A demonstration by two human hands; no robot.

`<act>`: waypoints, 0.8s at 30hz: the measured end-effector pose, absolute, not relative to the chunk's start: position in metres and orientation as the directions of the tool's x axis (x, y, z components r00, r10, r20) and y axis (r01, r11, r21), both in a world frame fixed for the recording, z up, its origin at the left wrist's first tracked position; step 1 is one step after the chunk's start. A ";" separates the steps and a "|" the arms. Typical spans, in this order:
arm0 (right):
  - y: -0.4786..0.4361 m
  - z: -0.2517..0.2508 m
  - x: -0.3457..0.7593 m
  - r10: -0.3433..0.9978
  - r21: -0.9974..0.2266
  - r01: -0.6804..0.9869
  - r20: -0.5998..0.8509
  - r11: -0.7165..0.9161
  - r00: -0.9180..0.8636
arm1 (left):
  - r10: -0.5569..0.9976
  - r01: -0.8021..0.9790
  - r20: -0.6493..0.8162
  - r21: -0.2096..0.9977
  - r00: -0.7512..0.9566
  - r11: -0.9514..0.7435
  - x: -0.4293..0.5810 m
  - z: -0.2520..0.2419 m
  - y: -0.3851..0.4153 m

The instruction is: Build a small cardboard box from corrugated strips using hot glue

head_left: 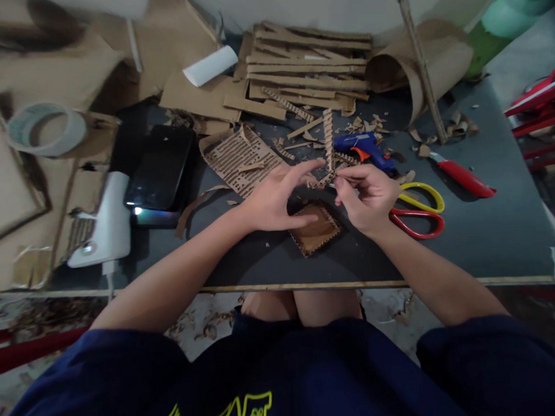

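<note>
Between my hands a narrow corrugated cardboard strip (pixel 329 138) stands up, bent at its lower end. My right hand (pixel 367 195) pinches the strip near that bend between thumb and fingers. My left hand (pixel 277 196) is open, its thumb and fingers apart, with the fingertips close to the strip's left end; whether they touch it I cannot tell. Below the hands lies a small square cardboard piece (pixel 316 229) with a ridged border, partly covered by my left thumb. Left of it lies a sheet of exposed corrugated cardboard (pixel 241 157), partly behind my left hand.
A blue glue gun (pixel 369 147) lies behind my right hand, scissors (pixel 420 223) with red and yellow handles beside it. Farther right is a red-handled knife (pixel 467 178). Cardboard strips (pixel 308 62) are piled at the back. At left are a phone (pixel 163 167) and a tape roll (pixel 46 129).
</note>
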State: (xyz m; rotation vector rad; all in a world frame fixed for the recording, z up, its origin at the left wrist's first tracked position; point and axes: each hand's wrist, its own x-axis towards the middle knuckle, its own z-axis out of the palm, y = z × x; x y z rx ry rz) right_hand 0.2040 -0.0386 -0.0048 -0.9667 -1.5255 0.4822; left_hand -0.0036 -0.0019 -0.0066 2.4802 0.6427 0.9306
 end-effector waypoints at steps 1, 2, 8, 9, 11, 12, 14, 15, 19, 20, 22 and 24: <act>-0.039 -0.005 0.204 0.795 -0.765 0.307 0.605 0.566 0.044 | 0.557 0.281 0.464 0.537 0.689 -0.796 -0.005 -0.006 0.000; -0.039 -0.005 0.204 0.797 -0.762 0.317 0.603 0.564 0.031 | 0.563 0.289 0.433 0.549 0.704 -0.784 -0.007 -0.006 0.002; -0.042 -0.004 0.203 0.815 -0.766 0.333 0.579 0.550 -0.014 | 0.465 0.206 0.289 0.622 0.837 -0.756 -0.009 -0.004 0.011; -0.041 -0.004 0.203 0.816 -0.768 0.331 0.578 0.548 -0.011 | 0.450 0.188 0.285 0.631 0.847 -0.753 -0.008 -0.004 0.011; -0.039 -0.004 0.203 0.815 -0.769 0.326 0.579 0.549 -0.008 | 0.457 0.184 0.299 0.633 0.838 -0.752 -0.006 -0.004 0.011; -0.038 -0.004 0.203 0.813 -0.769 0.321 0.582 0.553 -0.008 | 0.480 0.207 0.307 0.624 0.822 -0.753 -0.005 -0.005 0.011; -0.037 -0.004 0.203 0.813 -0.770 0.315 0.582 0.555 -0.010 | 0.536 0.277 0.311 0.598 0.785 -0.752 -0.005 -0.007 0.010; -0.037 -0.004 0.203 0.815 -0.771 0.316 0.579 0.552 -0.011 | 0.577 0.330 0.309 0.580 0.757 -0.744 -0.006 -0.008 0.010; -0.039 -0.001 0.203 0.823 -0.773 0.334 0.567 0.540 -0.017 | 0.795 0.638 0.342 0.475 0.501 -0.606 -0.007 -0.012 0.009; -0.039 0.000 0.204 0.821 -0.770 0.337 0.570 0.542 -0.017 | 0.833 0.695 0.356 0.463 0.424 -0.551 -0.007 -0.012 0.008; -0.039 0.001 0.204 0.819 -0.764 0.345 0.574 0.545 -0.021 | 0.884 0.754 0.364 0.480 0.295 -0.449 -0.008 -0.013 0.007; -0.038 0.001 0.204 0.823 -0.761 0.361 0.568 0.539 -0.030 | 0.909 0.762 0.360 0.522 0.211 -0.383 -0.010 -0.016 0.008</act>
